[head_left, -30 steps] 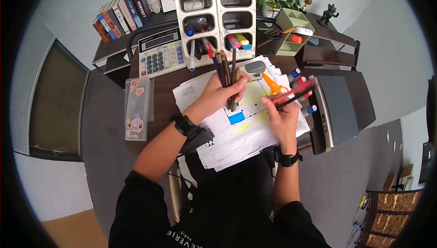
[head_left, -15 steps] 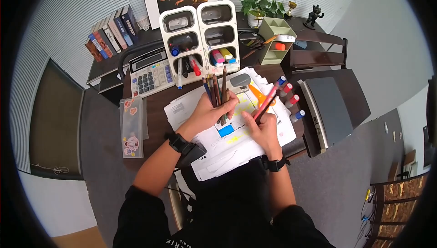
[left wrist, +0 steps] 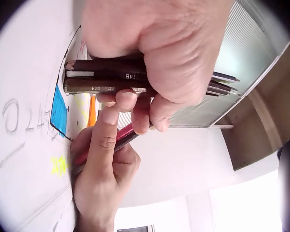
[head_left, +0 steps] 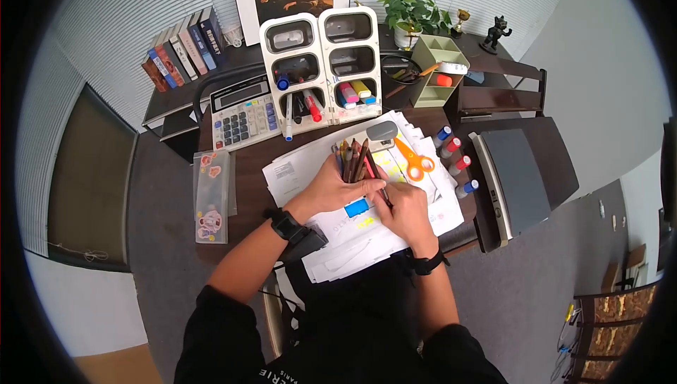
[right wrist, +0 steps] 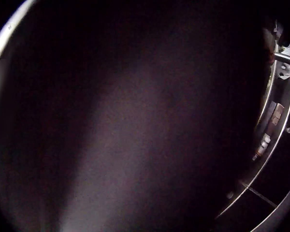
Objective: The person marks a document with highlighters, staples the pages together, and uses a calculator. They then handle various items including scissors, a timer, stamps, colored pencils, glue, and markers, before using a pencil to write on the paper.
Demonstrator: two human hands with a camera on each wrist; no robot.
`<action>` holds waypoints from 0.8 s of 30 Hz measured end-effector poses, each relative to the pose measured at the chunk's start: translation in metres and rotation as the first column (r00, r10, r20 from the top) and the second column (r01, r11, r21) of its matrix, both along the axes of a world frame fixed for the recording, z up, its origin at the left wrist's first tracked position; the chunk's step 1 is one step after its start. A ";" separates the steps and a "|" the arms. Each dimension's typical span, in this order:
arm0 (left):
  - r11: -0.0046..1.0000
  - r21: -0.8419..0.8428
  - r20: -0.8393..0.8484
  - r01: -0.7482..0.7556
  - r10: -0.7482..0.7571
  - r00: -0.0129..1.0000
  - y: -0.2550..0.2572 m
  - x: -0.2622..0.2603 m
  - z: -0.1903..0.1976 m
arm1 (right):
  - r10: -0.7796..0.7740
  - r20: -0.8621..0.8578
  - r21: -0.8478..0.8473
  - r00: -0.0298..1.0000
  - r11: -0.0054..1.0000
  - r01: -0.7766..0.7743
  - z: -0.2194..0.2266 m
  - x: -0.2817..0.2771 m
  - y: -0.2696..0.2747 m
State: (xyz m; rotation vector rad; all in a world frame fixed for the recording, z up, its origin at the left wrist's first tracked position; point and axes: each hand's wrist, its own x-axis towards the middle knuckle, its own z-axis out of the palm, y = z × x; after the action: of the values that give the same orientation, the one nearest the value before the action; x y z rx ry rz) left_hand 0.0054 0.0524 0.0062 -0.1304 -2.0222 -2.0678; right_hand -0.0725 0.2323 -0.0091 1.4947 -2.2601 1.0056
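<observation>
My left hand (head_left: 330,188) grips a bundle of dark pencils (head_left: 352,162) upright over the papers (head_left: 293,186); one pencil (left wrist: 111,76) reads 14B in the left wrist view. Right beside it, my right hand (head_left: 407,215) holds a red pencil (left wrist: 124,133) and a dark pencil (left wrist: 128,141), slanted against the underside of the left fingers. The right index finger (left wrist: 105,140) points straight up to the left fingertips. Beneath lies a sheet with a blue rectangle (head_left: 357,207) and yellow marks. Dark blur fills most of the right wrist view.
Orange scissors (head_left: 404,150) and a grey-and-white device (head_left: 381,131) lie on the papers. Several blue- and red-capped markers (head_left: 451,147) stand at right beside a dark machine (head_left: 518,179). Behind are a white organizer (head_left: 321,66) and a calculator (head_left: 243,119); a clear case (head_left: 213,197) lies left.
My right hand has moved left with the red and dark pencils, from apart over the papers to against the left hand. The left hand keeps its grip on the bundle.
</observation>
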 end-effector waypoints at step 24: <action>0.986 0.164 -0.006 0.032 -0.032 0.999 -0.002 0.008 0.019 | -0.022 0.468 -0.237 0.883 0.960 0.149 0.115 -0.033 0.039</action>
State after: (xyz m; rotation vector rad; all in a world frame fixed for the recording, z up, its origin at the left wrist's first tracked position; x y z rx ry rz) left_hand 0.0138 0.0503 0.0254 -0.1372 -1.8499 -2.2411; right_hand -0.1058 0.2715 0.1054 1.1156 -2.3320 1.7120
